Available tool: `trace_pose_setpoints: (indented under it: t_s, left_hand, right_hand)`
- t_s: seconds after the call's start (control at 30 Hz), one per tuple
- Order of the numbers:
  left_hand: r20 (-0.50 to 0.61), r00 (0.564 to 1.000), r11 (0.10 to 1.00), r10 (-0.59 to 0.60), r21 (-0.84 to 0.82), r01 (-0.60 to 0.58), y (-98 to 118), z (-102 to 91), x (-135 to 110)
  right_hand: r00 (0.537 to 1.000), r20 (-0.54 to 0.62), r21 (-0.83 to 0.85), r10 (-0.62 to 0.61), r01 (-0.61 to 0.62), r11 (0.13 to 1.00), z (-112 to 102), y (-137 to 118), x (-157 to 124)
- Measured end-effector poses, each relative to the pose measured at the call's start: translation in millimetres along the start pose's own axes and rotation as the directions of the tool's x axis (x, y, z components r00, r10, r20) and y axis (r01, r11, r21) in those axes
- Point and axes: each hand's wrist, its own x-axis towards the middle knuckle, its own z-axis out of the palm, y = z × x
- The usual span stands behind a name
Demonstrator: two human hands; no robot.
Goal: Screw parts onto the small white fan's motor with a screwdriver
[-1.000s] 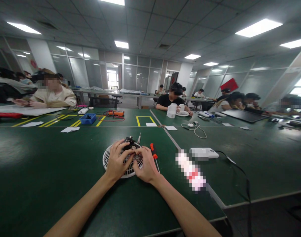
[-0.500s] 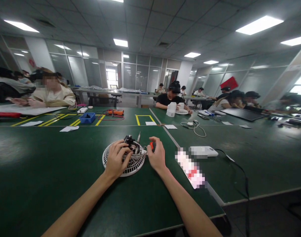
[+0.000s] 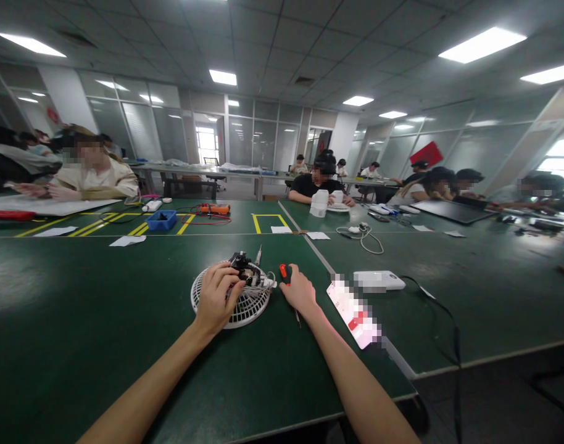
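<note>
A round white fan grille [image 3: 245,316] lies on the green table in front of me. On top of it sits a black motor assembly [image 3: 239,261] with white wires [image 3: 258,285]. My left hand [image 3: 215,293] reaches over the grille, fingers and thumb curled against the left side of the assembly. To the right of the grille, my right hand [image 3: 299,290] is closed around a screwdriver with an orange and black handle [image 3: 282,271]. Its thin shaft shows below the palm, pointing toward me. Behind the grille, a slim tool with a pale handle [image 3: 258,255] leans or lies; its lower end is hidden.
A lit phone [image 3: 353,314] and a white power bank [image 3: 379,280] with a black cable lie at right. Farther back are a blue bin [image 3: 161,220], an orange multimeter [image 3: 215,210], paper slips and a white cable [image 3: 369,239]. Co-workers sit around the tables.
My right hand has moved slightly right and down, away from the assembly; the screwdriver shaft now shows beneath it. My left hand stays on the assembly.
</note>
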Motion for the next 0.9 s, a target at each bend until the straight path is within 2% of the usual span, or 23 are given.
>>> trace_pose_setpoints:
  t_s: [0.1, 0.2, 0.27, 0.33, 0.4, 0.5, 0.73, 0.9]
  left_hand:
    - [0.006, 1.000, 1.000, -0.006, 0.000, 0.006, 1, -0.2, 0]
    - [0.001, 1.000, 1.000, 0.005, -0.002, -0.005, 1, 0.1, -1]
    - [-0.002, 1.000, 1.000, 0.018, -0.001, -0.018, 2, 0.6, 0]
    - [-0.012, 0.999, 1.000, 0.031, 0.000, -0.031, 2, 1.2, 0]
    - [-0.021, 0.999, 0.999, 0.042, -0.004, -0.042, 1, 1.8, 0]
    - [-0.028, 0.999, 0.999, 0.039, -0.015, -0.039, 0, 2.2, 0]
    - [-0.045, 0.999, 1.000, 0.014, -0.024, -0.015, 0, 1.5, -1]
    - [-0.073, 0.997, 0.999, 0.016, -0.042, -0.019, 4, -1.3, 2]
  right_hand:
    - [0.999, -0.012, 0.177, 0.053, -0.050, 0.983, -4, 2, 6]
    - [0.994, -0.086, 0.458, 0.069, -0.022, 0.888, -2, 2, 13]
    - [0.993, -0.097, 0.661, 0.074, 0.009, 0.750, -1, -2, 15]
    - [0.998, -0.034, 0.833, 0.057, -0.004, 0.553, -1, -8, 15]
    - [1.000, 0.011, 0.932, 0.017, -0.016, 0.361, -2, -14, 12]
    - [0.999, 0.044, 0.982, -0.012, -0.041, 0.182, -5, -19, 6]
    - [0.992, 0.099, 0.995, 0.077, -0.097, -0.032, -13, -19, 3]
    - [0.987, 0.133, 0.978, 0.088, -0.116, -0.175, -17, -19, 2]
